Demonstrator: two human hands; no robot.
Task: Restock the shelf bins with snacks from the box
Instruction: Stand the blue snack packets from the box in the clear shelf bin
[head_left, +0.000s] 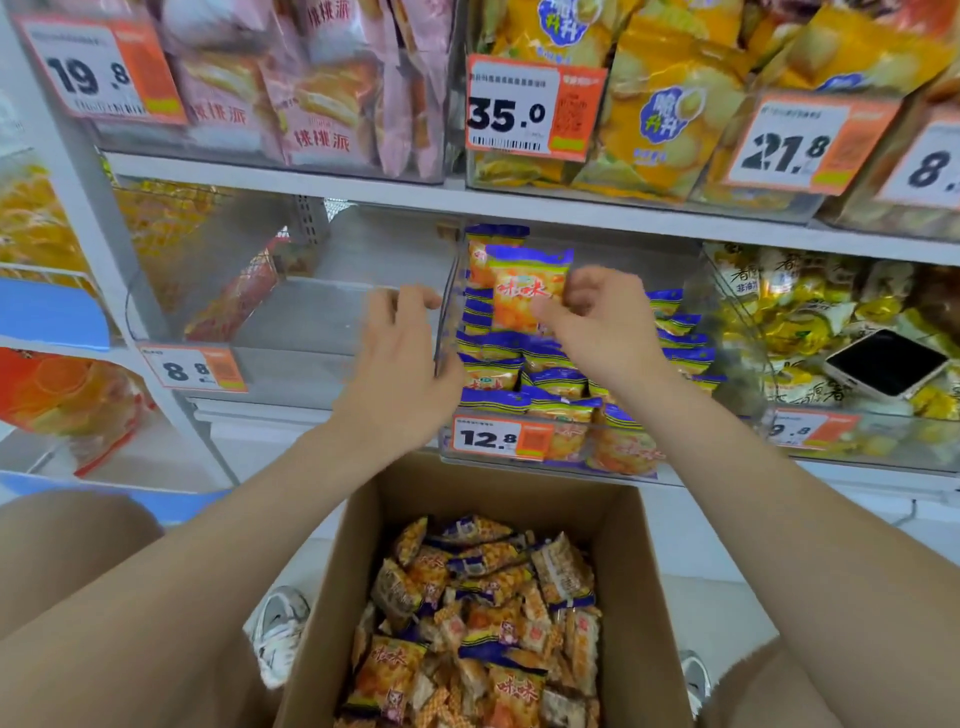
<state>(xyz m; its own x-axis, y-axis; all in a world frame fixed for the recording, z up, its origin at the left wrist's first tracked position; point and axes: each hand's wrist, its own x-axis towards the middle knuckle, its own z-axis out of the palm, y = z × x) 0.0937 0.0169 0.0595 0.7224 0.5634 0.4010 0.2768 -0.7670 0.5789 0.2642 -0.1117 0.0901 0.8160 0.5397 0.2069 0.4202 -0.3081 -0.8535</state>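
An open cardboard box (332, 597) stands on the floor between my knees, holding several orange-and-blue snack packets (483, 618). Straight ahead, a clear shelf bin (447, 332) tagged 12.8 holds rows of the same packets. My right hand (597, 322) pinches one orange packet (519, 296) upright above those rows. My left hand (405, 364) is at the bin's left wall, its fingers curled near the top edge; whether they grip the wall is unclear.
The bin to the left (291, 332), tagged 8.8, is almost bare. To the right, a phone (885, 364) lies on yellow packets. Above, bins hold pink and yellow bags with price tags. A white shoe (278, 631) is beside the box.
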